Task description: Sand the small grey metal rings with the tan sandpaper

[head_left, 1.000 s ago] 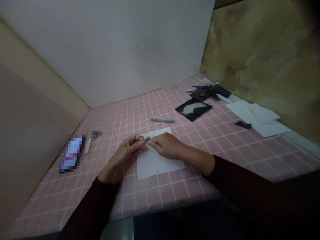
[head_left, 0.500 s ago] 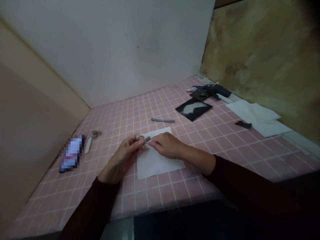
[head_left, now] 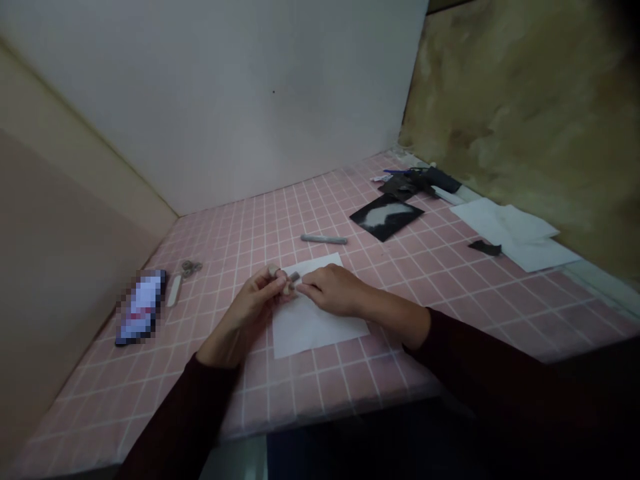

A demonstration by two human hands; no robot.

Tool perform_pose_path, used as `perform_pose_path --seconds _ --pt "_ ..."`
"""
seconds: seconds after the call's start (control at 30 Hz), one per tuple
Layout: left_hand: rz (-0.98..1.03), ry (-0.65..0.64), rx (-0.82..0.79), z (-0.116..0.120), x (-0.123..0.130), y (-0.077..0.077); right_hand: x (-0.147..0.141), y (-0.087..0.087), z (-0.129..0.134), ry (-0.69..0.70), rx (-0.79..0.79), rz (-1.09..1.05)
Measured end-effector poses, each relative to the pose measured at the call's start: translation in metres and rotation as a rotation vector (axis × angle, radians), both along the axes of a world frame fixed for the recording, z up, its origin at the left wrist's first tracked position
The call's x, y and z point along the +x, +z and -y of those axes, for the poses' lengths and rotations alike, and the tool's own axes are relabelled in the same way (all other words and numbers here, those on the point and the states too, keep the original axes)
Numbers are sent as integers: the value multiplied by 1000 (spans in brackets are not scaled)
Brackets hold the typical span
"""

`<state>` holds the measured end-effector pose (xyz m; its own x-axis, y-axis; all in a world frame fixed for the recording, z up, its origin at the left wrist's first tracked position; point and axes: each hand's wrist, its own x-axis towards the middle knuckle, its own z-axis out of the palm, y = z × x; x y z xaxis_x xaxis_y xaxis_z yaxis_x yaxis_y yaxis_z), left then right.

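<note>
Pink table (head_left: pixel 450 373): spans full width, marked with a white grid.
Left panel (head_left: pixel 75 220): stands along the left edge, beige and plain.
Phone (head_left: pixel 141 307): lies near left panel, blurred into blocks, showing pale violet with a reddish band.
Stick (head_left: pixel 175 291): lies flat just right of phone, white and slim.
Grey bits (head_left: pixel 190 268): sit clustered just beyond stick, too small to make out clearly.
Left hand (head_left: pixel 255 293): extends from a dark sleeve (head_left: pixel 190 413); presses thumb to fingers, pinching grey piece (head_left: pixel 295 275).
Grey piece: juts from left fingertips toward right hand (head_left: pixel 333 290), above the far part of paper (head_left: pixel 320 327); partly hidden.
Paper: lies flat on pink table beneath both hands, white, set slightly askew.
Rod (head_left: pixel 323 239): lies beyond paper, grey, apart from both hands.
Right hand: curls fingers in, thumb against index finger, tips just beside grey piece; hides inside of grip, cannot tell if holding.
Black sheet (head_left: pixel 385 219): lies cornerwise, smeared white across the middle.
Dark heap (head_left: pixel 407 185): lies just beyond black sheet, crumpled.
Dark scrap (head_left: pixel 484 248): lies curled beside white sheets (head_left: pixel 515 233).
White sheets: lie overlapping near right wall (head_left: pixel 520 107).
Right wall: stands mottled brown and yellow.
</note>
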<state>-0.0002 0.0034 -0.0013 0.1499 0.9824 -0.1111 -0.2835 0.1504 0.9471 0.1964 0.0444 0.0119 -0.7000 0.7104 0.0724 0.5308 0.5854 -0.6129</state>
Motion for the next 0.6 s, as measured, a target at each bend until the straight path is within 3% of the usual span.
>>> perform_pose_path --seconds 0.17,0.6 --pt "-12 -59 -43 1 -2 -1 1 0 6 -12 152 129" --pt "-137 -123 -92 1 -2 0 3 3 8 -23 258 228"
